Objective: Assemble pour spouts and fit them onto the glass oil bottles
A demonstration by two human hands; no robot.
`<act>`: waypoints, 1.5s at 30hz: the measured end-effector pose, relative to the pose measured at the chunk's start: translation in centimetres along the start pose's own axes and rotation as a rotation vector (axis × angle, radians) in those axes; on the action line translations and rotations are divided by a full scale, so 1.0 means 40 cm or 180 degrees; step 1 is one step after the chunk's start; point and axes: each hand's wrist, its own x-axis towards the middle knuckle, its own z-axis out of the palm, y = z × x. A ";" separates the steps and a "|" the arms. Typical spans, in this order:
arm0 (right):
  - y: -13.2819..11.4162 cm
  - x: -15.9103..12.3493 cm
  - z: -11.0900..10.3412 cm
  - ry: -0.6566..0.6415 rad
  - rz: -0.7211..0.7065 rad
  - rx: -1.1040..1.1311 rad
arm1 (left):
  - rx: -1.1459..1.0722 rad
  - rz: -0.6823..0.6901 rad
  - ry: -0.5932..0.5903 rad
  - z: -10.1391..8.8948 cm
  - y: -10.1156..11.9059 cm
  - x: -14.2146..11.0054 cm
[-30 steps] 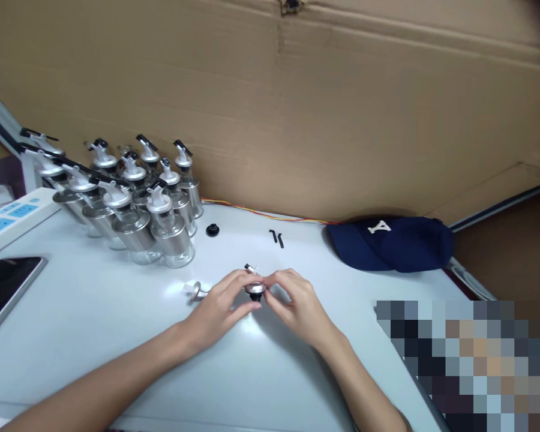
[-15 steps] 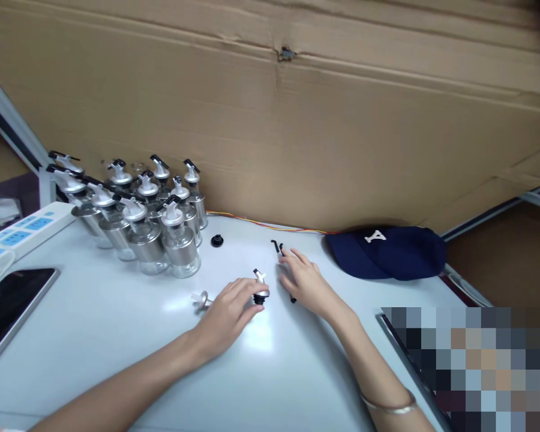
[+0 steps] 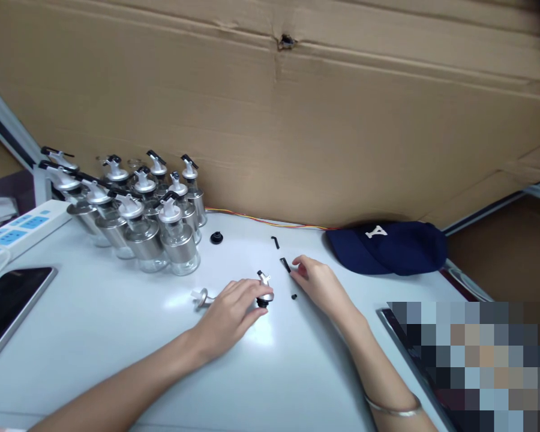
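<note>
Between its thumb and fingers, my left hand [image 3: 229,315] holds a silver bottle pourer [image 3: 265,294] with a black ribbed stopper at its base. Thumb and forefinger of my right hand [image 3: 320,285] pinch the near end of a small black lever cap [image 3: 285,264]. A second black piece [image 3: 275,242], thin and bent, lies just beyond it. On the table below the right fingertips is a tiny black cap [image 3: 294,297]. Another silver pourer [image 3: 201,297] rests on its side, partly hidden behind my left hand. Farther back sits a loose black stopper [image 3: 216,237].
Several glass bottles with steel bands and pourers [image 3: 180,249] stand at the back left. A power strip [image 3: 24,231] and a phone [image 3: 15,309] lie at left. A navy cap [image 3: 389,249] is at right, near a dark-edged pixelated object [image 3: 477,366]. Cardboard [image 3: 270,132] walls the back.
My right hand has drawn back a little toward me and to the right, bringing the black lever cap away from the bent piece. The pourer in my left hand has shifted slightly right.
</note>
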 end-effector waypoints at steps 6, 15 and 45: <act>-0.024 0.001 0.001 0.0081 0.0069 -0.0267 | -0.0558 -0.0684 0.0058 0.014 -0.009 -0.006; -0.061 -0.007 0.000 0.0417 0.0152 -0.0043 | -0.0703 -0.0923 -0.0302 0.022 -0.014 -0.005; -0.111 -0.048 -0.028 0.0106 -0.0568 0.2309 | -0.0219 -0.0686 -0.0311 -0.002 -0.014 0.015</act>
